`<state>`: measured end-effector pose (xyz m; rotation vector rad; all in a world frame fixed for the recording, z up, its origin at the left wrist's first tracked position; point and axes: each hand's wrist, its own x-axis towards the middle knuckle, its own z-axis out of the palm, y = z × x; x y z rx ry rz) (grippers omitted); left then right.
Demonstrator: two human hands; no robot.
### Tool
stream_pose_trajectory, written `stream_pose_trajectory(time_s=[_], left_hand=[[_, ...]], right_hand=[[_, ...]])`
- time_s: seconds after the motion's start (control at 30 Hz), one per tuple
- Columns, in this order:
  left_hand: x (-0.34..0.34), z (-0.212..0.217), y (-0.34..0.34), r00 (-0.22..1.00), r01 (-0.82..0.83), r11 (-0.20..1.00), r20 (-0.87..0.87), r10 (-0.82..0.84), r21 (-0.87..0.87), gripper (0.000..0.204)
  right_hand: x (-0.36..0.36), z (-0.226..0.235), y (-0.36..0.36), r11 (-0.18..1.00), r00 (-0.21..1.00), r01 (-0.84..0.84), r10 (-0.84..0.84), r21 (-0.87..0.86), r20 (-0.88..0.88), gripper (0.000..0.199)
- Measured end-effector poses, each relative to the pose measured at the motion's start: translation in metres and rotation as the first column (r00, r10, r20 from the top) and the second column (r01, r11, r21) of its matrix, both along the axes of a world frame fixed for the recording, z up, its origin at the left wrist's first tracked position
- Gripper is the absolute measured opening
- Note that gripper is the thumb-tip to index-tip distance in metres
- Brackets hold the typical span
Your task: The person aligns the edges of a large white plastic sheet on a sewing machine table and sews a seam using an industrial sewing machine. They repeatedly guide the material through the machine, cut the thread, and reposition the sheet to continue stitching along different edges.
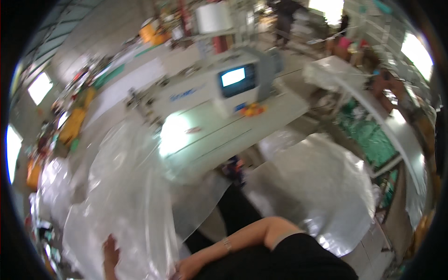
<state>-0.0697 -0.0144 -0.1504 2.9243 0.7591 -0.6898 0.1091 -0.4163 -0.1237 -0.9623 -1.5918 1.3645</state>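
A large, crumpled sheet of clear plastic [126, 186] hangs from the left end of a sewing machine table down over my lap. At its lower edge, my right hand [187, 268] is closed on the plastic, with the fingertips partly cut off by the frame. My left hand [110, 252] lies against the same sheet further left; its fingers are smeared by motion. Beyond both hands stands a white sewing machine [186, 91] with a lit screen [233, 77] and a bright lamp glow by its needle end.
More plastic sheeting [317, 191] bulges beside me on the right. A small orange and yellow item [253, 109] rests on the machine table [224, 140]. At far right is a pale bench [373, 107] with green material [366, 133] beneath. A white thread cone [213, 17] stands behind the machine.
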Motion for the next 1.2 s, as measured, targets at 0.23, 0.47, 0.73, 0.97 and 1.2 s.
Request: stream_pose_trajectory(time_s=[0.23, 0.47, 0.73, 0.97, 1.2], left_hand=[[0.139, 0.126, -0.154, 0.645, 0.026, 0.998, 0.763, 0.03, -0.062, 0.014], [0.175, 0.102, -0.294, 0.81, 0.256, 0.794, 0.571, 0.135, -0.551, 0.046], [0.168, 0.087, -0.288, 0.772, 0.129, 0.324, 0.3, 0.56, -0.937, 0.039], [0.188, 0.097, -0.314, 0.714, 0.216, 0.051, 0.194, 0.673, -0.975, 0.054], [0.19, 0.083, -0.326, 0.644, 0.229, -0.096, 0.077, 0.761, -0.969, 0.057]], right_hand=[[0.019, 0.032, -0.028, 1.0, 0.997, -0.01, 0.009, 0.012, 0.071, 0.054], [0.019, 0.019, -0.031, 0.951, 0.991, 0.134, -0.132, 0.279, -0.026, 0.058], [0.12, -0.052, -0.108, 0.091, 0.042, 0.892, -0.992, -0.443, -0.12, 0.037], [0.163, -0.052, -0.08, -0.249, -0.474, 0.806, -0.814, -0.537, -0.334, 0.042], [0.137, -0.003, -0.081, -0.237, -0.191, 0.943, -0.96, 0.234, -0.203, 0.065]])
